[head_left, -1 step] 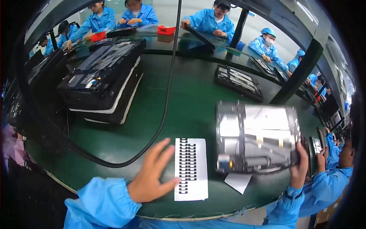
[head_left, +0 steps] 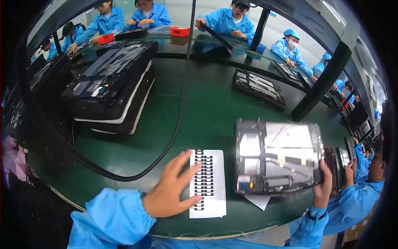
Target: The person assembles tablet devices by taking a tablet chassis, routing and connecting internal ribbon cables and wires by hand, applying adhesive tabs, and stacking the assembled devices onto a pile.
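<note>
My right hand (head_left: 323, 184) grips the right edge of an opened tablet-like device (head_left: 286, 153), its silver battery panels and dark cables facing up. The device is held over the right part of the green bench and is slightly blurred. My left hand (head_left: 172, 191) has its fingers spread, over the left edge of a white sheet (head_left: 218, 203) carrying columns of small black stickers (head_left: 203, 176). Nothing shows in that hand; whether its fingertips touch the sheet I cannot tell. A second piece of white paper (head_left: 260, 202) is partly hidden under the device.
Stacked devices on black foam trays (head_left: 112, 89) stand at the left. Another opened device (head_left: 259, 88) lies at the back right, near a dark post (head_left: 323, 79). A black cable (head_left: 176, 128) hangs in a loop across the bench. Co-workers in blue sit beyond and at the right.
The device in my right hand has come slightly lower and nearer to me. My left hand has shifted right, its fingers now over the stickers.
</note>
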Demonstrator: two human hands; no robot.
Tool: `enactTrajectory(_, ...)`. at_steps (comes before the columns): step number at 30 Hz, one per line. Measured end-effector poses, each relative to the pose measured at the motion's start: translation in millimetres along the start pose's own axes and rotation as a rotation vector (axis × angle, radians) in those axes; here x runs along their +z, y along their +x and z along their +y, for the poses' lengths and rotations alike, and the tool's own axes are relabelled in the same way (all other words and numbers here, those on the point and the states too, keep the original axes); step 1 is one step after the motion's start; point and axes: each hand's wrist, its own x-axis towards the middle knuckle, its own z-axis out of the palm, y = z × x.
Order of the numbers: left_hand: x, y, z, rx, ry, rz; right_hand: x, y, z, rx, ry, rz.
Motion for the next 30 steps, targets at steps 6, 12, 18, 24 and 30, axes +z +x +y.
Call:
enactTrajectory(6, -6, 10, -14, 0.08, 0.144, -0.298, -45, 20, 45, 0.225, -0.488, -0.119)
enactTrajectory(12, -11, 23, -7, 0.167, 0.042, -0.24, 48, -5, 13, -0.628, -1.225, -0.187)
enactTrajectory(18, 1, 40, -28, 0.292, 0.087, -0.19, 190, -57, 34, -0.638, -1.135, -0.791)
enactTrajectory(24, 2, 37, -23, 0.229, 0.119, -0.239, 197, -64, 52, -0.556, -1.079, -0.703)
enactTrajectory(30, 1, 39, -22, 0.256, 0.165, -0.259, 202, -58, 59, -0.297, -1.008, -0.669)
